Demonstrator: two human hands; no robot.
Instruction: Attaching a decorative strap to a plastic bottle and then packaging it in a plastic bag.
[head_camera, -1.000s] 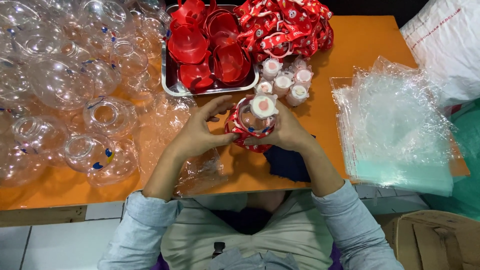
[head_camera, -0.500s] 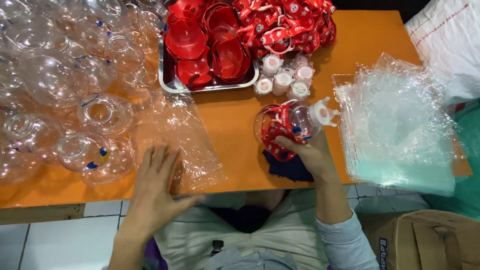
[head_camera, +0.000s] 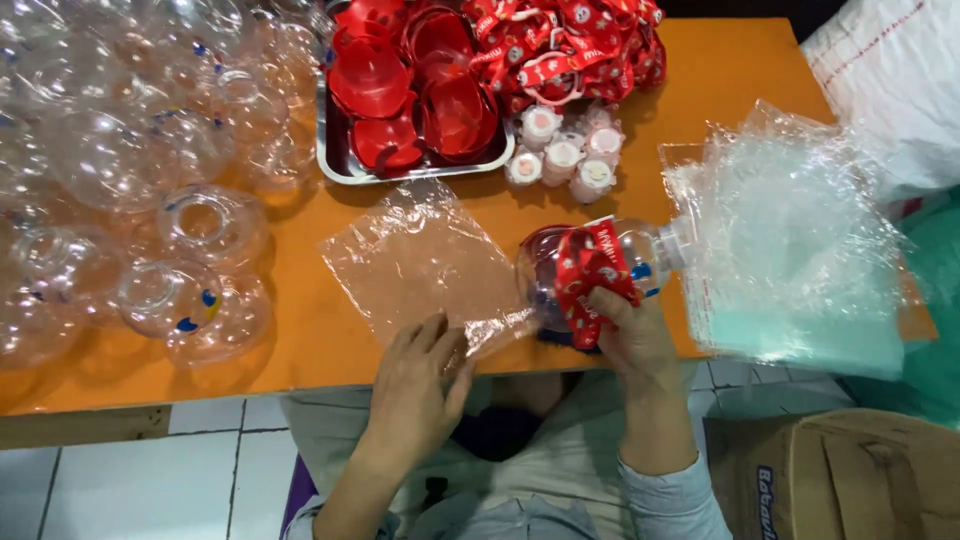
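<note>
The left hand (head_camera: 415, 385) lies flat at the desk's (head_camera: 300, 340) near edge, its grip spread, fingertips pressing the corner of a clear bag (head_camera: 420, 260). Just beside it, the right hand (head_camera: 625, 330) has its grip closed around a clear bottle (head_camera: 590, 265) with a red strap, lying sideways on the desk. Right of it sits a bag stack (head_camera: 790, 240). Farther off are caps (head_camera: 565, 155), a tray (head_camera: 335, 160) of red lids and many empty bottles (head_camera: 130, 160).

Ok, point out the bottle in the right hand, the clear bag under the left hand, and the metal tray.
round clear bottle (head_camera: 560, 265): head view, on its clear body left of the red strap.
clear plastic bag (head_camera: 425, 262): head view, on its flat middle.
metal tray (head_camera: 335, 165): head view, on its near left rim.
</note>
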